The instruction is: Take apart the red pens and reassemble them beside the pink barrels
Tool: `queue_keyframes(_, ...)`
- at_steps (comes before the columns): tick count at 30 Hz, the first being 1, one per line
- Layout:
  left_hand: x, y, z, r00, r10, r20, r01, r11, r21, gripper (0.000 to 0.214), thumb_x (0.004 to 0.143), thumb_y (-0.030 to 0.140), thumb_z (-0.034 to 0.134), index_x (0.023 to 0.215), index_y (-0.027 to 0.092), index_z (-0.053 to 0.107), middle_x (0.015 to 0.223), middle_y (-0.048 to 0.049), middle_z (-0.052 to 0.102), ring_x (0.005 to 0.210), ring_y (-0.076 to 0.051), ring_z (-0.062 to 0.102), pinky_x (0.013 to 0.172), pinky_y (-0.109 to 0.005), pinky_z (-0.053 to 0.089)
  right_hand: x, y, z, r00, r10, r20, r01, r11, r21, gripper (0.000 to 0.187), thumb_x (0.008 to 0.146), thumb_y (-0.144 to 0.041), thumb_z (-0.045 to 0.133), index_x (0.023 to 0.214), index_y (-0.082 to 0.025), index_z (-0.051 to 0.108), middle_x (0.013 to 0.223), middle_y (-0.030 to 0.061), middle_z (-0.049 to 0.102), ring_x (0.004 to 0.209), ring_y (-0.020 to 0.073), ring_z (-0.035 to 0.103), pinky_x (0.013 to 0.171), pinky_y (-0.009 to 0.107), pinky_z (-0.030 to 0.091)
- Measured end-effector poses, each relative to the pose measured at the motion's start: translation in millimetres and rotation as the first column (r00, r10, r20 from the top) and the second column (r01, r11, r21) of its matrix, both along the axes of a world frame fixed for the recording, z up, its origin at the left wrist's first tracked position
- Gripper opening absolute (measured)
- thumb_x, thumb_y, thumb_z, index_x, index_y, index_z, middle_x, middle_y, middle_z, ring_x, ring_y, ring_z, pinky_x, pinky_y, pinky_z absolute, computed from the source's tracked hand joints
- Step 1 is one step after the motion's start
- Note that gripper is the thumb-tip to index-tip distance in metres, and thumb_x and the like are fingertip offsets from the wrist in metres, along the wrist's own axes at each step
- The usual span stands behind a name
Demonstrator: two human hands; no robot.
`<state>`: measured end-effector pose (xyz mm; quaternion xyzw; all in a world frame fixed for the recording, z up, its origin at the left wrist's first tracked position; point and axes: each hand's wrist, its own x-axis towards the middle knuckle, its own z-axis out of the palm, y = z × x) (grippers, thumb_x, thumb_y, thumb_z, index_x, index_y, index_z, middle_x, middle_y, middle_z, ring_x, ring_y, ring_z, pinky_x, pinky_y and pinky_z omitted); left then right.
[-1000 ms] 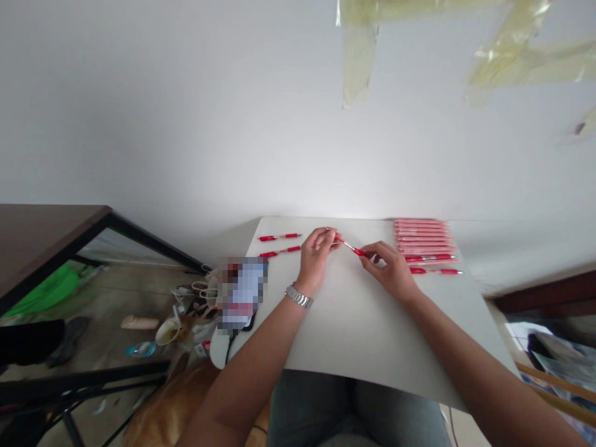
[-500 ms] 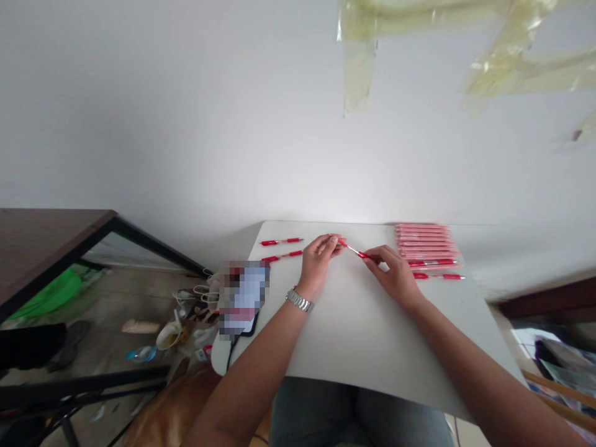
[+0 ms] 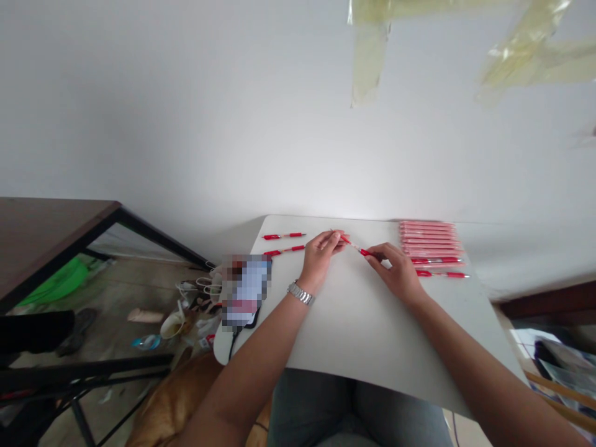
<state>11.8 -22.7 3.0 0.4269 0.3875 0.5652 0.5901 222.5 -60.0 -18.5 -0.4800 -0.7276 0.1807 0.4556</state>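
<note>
- Head view: left hand pinches one end of a red pen, right hand the other — likely steadying it over the desk.
- Pink stack near the right hand — handy, presumably.

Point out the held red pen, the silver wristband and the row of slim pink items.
Held red pen (image 3: 356,247): head view, pale section between red parts.
Silver wristband (image 3: 302,293): head view, middle of the band.
Row of slim pink items (image 3: 429,238): head view, its middle.
</note>
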Motion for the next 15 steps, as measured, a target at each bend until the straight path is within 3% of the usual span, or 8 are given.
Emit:
queue_keyframes(10,-3.9,-0.5,3.4,0.999,-0.03,-0.028,0.03,1.0,0.005,0.042,0.086,0.054,0.077,0.108,0.018,0.076,0.111,-0.013,0.078,0.099,-0.02,0.075,0.087,-0.033,0.061,-2.9,0.0,5.8,0.999,0.03,0.011,-0.03,0.999,-0.04,0.023,0.101,-0.042,0.062,0.108,-0.024,0.074,0.094,0.0071,0.071,0.078,0.0206,0.068,0.071,0.037,0.057)
queue_keyframes(15,-3.7,0.2,3.9,0.999,0.003,-0.043,-0.002,1.0,0.022,0.043,0.084,0.054,0.079,0.108,0.018,0.077,0.112,-0.0112,0.076,0.089,-0.018,0.073,0.082,-0.033,0.063,-3.6,-0.1,7.5,1.0,0.01,-0.003,-0.011,1.0,-0.027,0.024,0.101,-0.043,0.061,0.106,-0.023,0.074,0.091,0.0073,0.07,0.078,0.0211,0.068,0.071,0.038,0.058)
